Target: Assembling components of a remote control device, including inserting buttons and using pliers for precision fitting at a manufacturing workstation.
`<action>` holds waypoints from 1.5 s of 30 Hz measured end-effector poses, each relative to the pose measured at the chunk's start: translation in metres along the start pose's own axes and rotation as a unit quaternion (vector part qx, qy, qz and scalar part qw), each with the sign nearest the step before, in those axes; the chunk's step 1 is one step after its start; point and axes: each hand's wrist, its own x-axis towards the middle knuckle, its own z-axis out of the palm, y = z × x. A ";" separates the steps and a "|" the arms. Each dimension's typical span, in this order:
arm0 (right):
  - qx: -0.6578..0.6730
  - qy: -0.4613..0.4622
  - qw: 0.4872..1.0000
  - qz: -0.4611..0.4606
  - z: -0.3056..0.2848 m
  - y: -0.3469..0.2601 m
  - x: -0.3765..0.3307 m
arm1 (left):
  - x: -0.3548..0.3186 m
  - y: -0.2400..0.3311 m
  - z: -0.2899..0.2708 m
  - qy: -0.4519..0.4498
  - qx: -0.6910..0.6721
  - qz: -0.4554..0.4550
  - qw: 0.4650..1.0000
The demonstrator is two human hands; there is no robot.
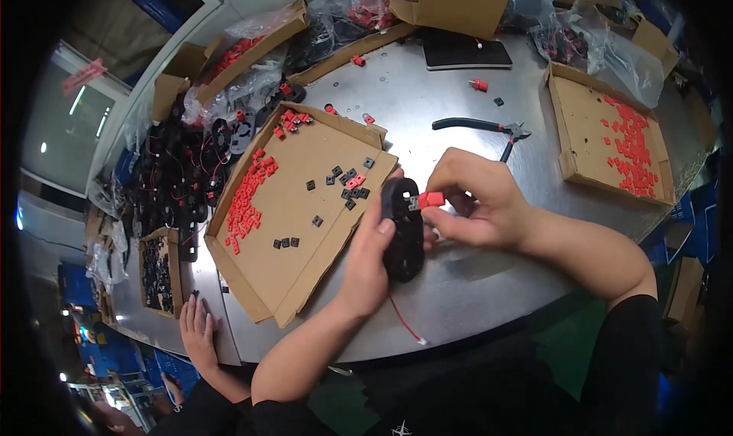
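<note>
My left hand (pixel 368 259) is wrapped round a black oval plastic housing (pixel 402 241), held upright over the metal table. Between the thumb and fingers of my right hand (pixel 479 198) is a red plug-like part (pixel 432 199) with metal prongs. Its prongs point left and meet the upper part of the housing; how far they go in, I cannot tell. A thin red wire (pixel 405 319) with a white connector hangs below the housing. Just left of my left hand lies a shallow cardboard tray (pixel 294 241) with small red parts (pixel 246 203) and black square pieces (pixel 353 194).
Black-handled pliers (pixel 477 124) lie beyond my right hand. Another cardboard tray (pixel 580 157) with red parts stands at the right. Black housings (pixel 179 161) are heaped at the left, near a small box (pixel 160 272) of black pieces. A co-worker's hand (pixel 198 335) rests at the left table edge.
</note>
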 end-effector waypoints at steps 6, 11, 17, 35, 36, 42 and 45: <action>0.061 0.012 0.992 0.107 0.003 0.003 -0.006 | 0.008 0.009 -0.002 0.039 -0.078 0.072 0.994; 0.024 -0.006 0.998 0.063 0.006 0.003 -0.004 | 0.003 0.005 0.006 0.022 -0.013 0.076 0.997; 0.011 -0.017 0.998 0.056 0.004 0.002 -0.003 | 0.000 0.008 0.008 0.001 0.033 0.030 0.999; -0.099 -0.022 0.994 -0.039 0.011 -0.007 -0.006 | -0.006 0.015 0.012 -0.003 0.319 0.174 0.931; -0.134 -0.027 0.988 -0.067 0.010 -0.007 -0.006 | -0.006 0.015 0.015 0.009 0.372 0.188 0.909; -0.221 -0.044 0.964 -0.141 0.003 -0.003 -0.006 | -0.006 0.015 0.014 0.031 0.308 0.125 0.943; -0.190 -0.033 0.970 -0.145 -0.003 -0.003 -0.004 | -0.001 0.012 0.011 0.053 0.213 0.093 0.971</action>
